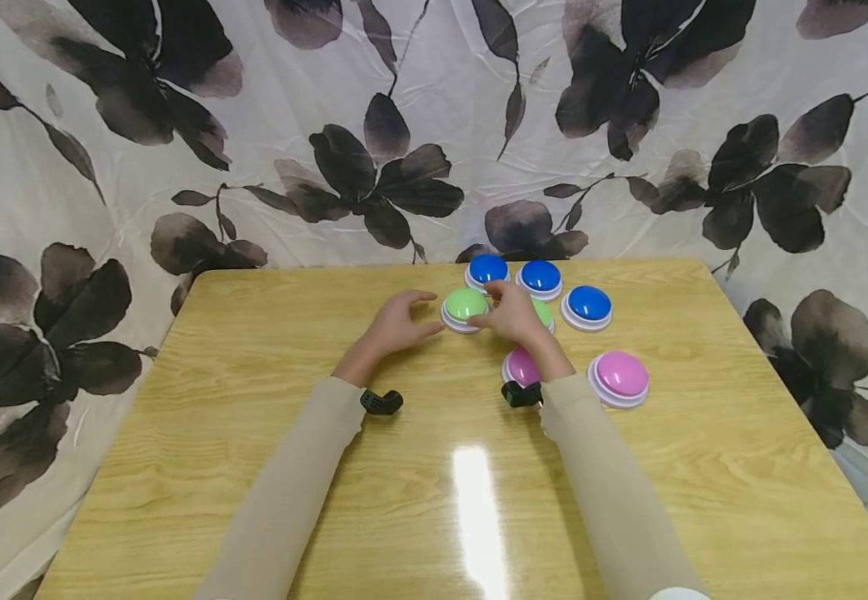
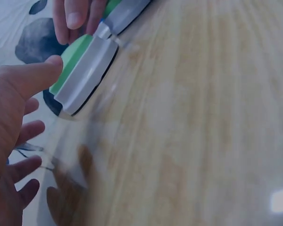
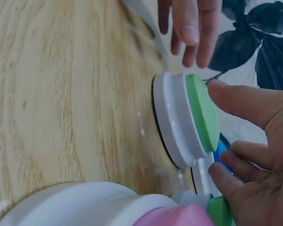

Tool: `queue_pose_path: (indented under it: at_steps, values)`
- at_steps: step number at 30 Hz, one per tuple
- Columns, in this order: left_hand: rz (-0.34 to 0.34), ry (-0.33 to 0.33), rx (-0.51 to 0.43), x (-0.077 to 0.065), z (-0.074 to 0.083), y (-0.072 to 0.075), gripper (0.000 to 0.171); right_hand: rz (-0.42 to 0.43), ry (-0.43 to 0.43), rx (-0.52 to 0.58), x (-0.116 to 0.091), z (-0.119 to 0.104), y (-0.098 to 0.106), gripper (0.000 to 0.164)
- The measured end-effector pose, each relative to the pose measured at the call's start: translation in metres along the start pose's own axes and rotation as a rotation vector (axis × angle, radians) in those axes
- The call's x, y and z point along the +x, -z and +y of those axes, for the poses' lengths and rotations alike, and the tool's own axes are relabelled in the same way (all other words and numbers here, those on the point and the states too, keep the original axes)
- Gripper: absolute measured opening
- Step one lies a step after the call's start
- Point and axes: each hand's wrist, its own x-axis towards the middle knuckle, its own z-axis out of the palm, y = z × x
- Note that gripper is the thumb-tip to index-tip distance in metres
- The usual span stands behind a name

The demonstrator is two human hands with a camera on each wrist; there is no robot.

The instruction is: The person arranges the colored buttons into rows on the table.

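Note:
A green push button (image 1: 466, 305) on a white round base lies between the two hands. My left hand (image 1: 396, 323) is at its left, fingers loosely spread and apart from the button, with nothing held. On the other side is my right hand (image 1: 515, 315), its thumb by the near right edge of the green dome; whether it touches cannot be told. The right wrist view shows that thumb over the green button (image 3: 200, 113) and the other fingers loosely bent. A second green button (image 1: 542, 313) is partly hidden beneath the right hand.
Blue buttons stand behind the hands: one at the back left (image 1: 488, 268), one beside it (image 1: 541, 277) and one to the right (image 1: 588, 305). A pink button (image 1: 521, 367) is partly under the right wrist; another pink button (image 1: 621, 375) lies right of the forearm. Floral cloth (image 1: 374, 100) hangs behind the wooden table (image 1: 254, 375).

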Motion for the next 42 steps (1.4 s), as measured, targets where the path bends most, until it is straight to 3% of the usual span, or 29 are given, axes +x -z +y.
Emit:
queue_pose_path:
  at_steps: [6, 13, 21, 29, 37, 42]
  values:
    - [-0.036, 0.013, -0.001, 0.017, 0.0, -0.001, 0.066, -0.035, -0.022, 0.015, 0.004, 0.0, 0.004, 0.072]
    - [-0.072, 0.002, 0.014, 0.025, -0.002, -0.002, 0.074, -0.085, -0.051, -0.011, 0.009, -0.001, 0.006, 0.075]
    - [-0.069, -0.018, 0.04, 0.033, -0.005, -0.006, 0.074, -0.127, -0.085, -0.007, 0.015, -0.003, 0.01, 0.077]
    - [-0.055, -0.028, 0.091, 0.038, -0.009, -0.012, 0.071, -0.157, -0.088, -0.007, 0.021, -0.001, 0.009, 0.074]
    - [-0.091, -0.011, 0.076, 0.036, -0.011, -0.012, 0.076, -0.166, -0.081, 0.02, 0.021, -0.002, 0.003, 0.07]
    - [-0.086, -0.033, 0.032, 0.036, -0.012, -0.008, 0.073, -0.143, -0.076, 0.027, 0.023, -0.006, 0.001, 0.071]
